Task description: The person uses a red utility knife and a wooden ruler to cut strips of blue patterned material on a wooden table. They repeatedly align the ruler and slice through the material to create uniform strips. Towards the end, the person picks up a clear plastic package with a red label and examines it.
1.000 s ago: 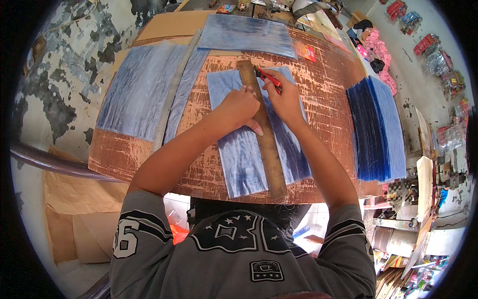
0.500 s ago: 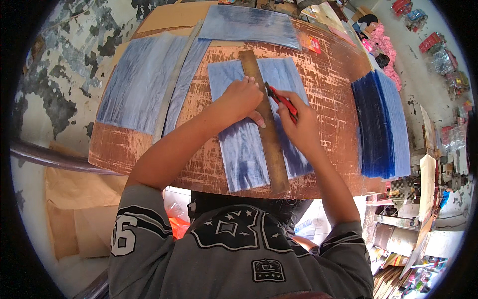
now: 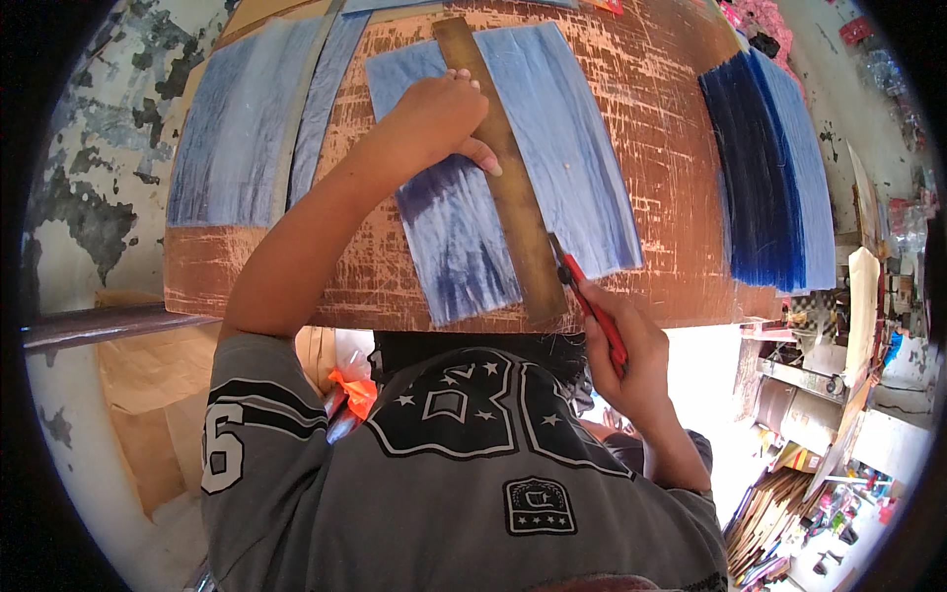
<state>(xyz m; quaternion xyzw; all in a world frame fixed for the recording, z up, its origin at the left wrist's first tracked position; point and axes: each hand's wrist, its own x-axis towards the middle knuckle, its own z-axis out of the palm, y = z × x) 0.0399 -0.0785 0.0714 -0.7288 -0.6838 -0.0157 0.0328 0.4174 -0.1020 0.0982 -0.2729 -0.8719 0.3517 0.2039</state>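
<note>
A long brownish ruler (image 3: 528, 237) lies slantwise across blue streaked sheet material (image 3: 567, 138) on the board in front of me. My left hand (image 3: 439, 118) presses the ruler down, its fingers curled at the far edge and the thumb spread on the top. In my right hand (image 3: 636, 350) is a red utility knife (image 3: 595, 311), gripped with its blade pointing away from me. The blade tip is at the ruler's right edge, close to the near end of the sheet. Part of the sheet left of the ruler is hidden under my left hand and forearm.
The worn brown board (image 3: 681, 237) is scored all over. More blue sheets (image 3: 237, 128) lie at left under a long thin strip (image 3: 306, 109). A thick stack of blue sheets (image 3: 764, 178) stands near the right edge. An orange plastic bag (image 3: 355, 390) shows below the board.
My right hand has drawn the utility knife toward me along the ruler's right edge. My left hand stays on the ruler. The whole view has shifted, so the board appears higher.
</note>
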